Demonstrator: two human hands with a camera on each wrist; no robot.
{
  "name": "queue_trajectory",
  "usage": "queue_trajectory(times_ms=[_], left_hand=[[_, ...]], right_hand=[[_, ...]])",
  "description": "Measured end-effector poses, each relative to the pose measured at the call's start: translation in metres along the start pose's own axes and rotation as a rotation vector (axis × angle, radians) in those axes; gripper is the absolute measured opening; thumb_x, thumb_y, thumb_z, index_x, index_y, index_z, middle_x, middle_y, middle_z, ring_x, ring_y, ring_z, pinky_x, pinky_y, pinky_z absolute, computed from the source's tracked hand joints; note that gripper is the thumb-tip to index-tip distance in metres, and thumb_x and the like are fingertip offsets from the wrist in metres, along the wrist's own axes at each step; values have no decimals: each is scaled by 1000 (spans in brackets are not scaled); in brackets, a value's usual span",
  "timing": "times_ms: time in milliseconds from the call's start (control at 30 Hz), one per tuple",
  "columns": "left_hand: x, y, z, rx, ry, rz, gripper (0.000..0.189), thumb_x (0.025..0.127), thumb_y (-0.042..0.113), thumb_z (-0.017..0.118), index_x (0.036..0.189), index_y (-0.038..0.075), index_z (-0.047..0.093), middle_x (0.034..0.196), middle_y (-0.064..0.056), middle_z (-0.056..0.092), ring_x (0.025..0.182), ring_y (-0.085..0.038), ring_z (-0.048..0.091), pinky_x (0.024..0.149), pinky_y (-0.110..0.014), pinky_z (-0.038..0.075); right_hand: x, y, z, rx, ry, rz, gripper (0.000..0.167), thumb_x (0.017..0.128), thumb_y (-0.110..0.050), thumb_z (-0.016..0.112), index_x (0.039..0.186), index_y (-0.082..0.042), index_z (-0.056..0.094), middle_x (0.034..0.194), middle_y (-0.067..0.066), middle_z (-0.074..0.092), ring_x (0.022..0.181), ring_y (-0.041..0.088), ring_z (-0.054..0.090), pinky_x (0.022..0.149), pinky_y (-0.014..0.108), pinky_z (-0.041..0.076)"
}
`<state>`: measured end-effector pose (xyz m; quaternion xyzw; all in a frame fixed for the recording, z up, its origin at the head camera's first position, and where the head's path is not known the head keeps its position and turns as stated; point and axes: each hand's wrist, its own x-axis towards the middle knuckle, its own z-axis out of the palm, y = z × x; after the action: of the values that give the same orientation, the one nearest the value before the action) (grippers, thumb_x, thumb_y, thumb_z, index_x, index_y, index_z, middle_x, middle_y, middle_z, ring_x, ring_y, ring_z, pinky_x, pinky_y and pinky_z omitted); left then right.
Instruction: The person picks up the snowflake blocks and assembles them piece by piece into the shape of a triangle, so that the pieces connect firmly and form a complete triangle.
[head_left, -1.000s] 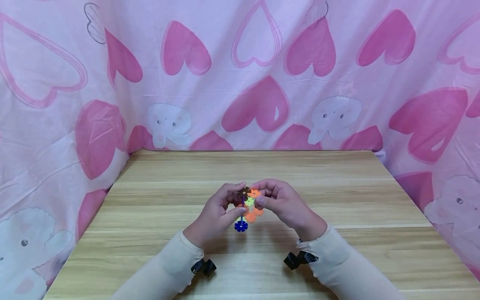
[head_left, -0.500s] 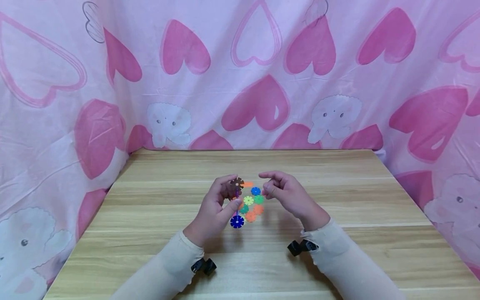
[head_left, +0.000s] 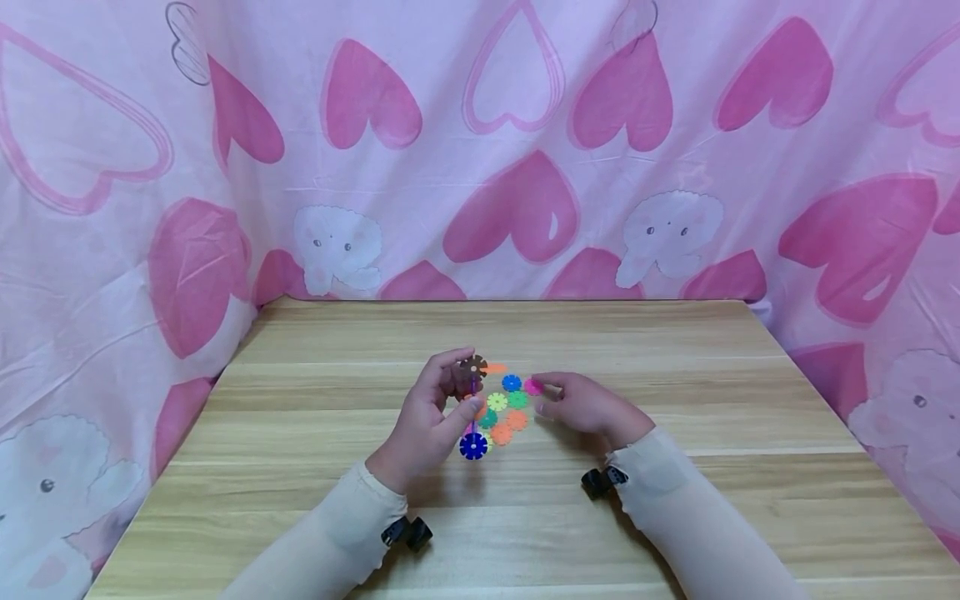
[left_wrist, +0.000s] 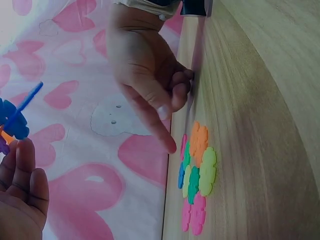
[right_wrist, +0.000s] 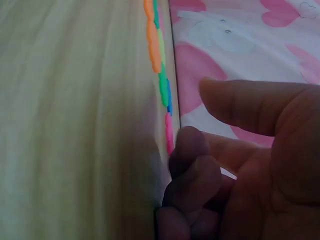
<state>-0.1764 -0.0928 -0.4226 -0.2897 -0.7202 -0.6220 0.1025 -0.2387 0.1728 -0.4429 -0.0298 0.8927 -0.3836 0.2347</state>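
My left hand (head_left: 423,421) holds a small build of slotted snowflake discs between thumb and fingers, raised above the table. A brown disc (head_left: 474,364) tops it, an orange disc (head_left: 495,368) juts to the right, and a dark blue disc (head_left: 473,447) sits at the bottom. In the left wrist view, part of the build shows as blue discs (left_wrist: 14,120) at the left edge. My right hand (head_left: 592,408) is low over the table, index fingertip right at a pink disc (head_left: 533,386), thumb apart from it. The right wrist view shows nothing between thumb and fingers.
Several loose discs lie flat in a cluster, among them a blue one (head_left: 512,382), a green one (head_left: 517,400), a yellow one (head_left: 497,402) and an orange one (head_left: 501,433). A pink heart-patterned cloth (head_left: 510,208) hangs behind the wooden table (head_left: 315,342).
My right hand drew away from the build to the right, then came down to the pink disc. The build and left hand shifted slightly left and up; the orange disc now juts out from it.
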Motion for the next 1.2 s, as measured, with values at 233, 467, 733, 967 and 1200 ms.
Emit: queue_trajectory(times_ms=[233,467,733,967,1200], left_hand=[[0,-2,0,-13,-12,14,54,100,-1,64,150,12,47,115,-14,67,99,-21,64,88,-29,57],[-1,0,-1,-3,-19,0,54,99,0,64,149,12,47,113,-12,68,99,-21,64,89,-30,57],[-1,0,0,-22,-18,39,55,98,-4,64,149,7,47,108,-18,68,96,-18,64,86,-29,57],[-1,1,-1,-9,-21,14,53,99,-1,63,149,9,47,112,-14,68,98,-19,64,87,-29,56],[-1,2,-2,-7,-14,-9,54,99,0,65,149,11,47,114,-13,68,100,-20,64,89,-29,56]], right_hand=[[0,-3,4,25,-54,5,70,98,-26,75,161,-30,44,169,8,38,153,40,35,119,72,31],[-3,-5,3,-23,4,24,48,95,-12,76,141,-23,67,156,15,52,120,34,55,88,49,57],[-7,-10,4,-61,30,57,24,87,-4,82,104,-15,69,106,11,63,84,31,59,58,36,53],[-10,-8,3,-150,11,32,23,91,-14,83,96,-12,61,92,10,60,72,29,59,53,34,50],[-10,-10,0,-56,7,-28,23,91,-18,83,95,-12,61,88,10,59,72,28,56,56,33,46]])
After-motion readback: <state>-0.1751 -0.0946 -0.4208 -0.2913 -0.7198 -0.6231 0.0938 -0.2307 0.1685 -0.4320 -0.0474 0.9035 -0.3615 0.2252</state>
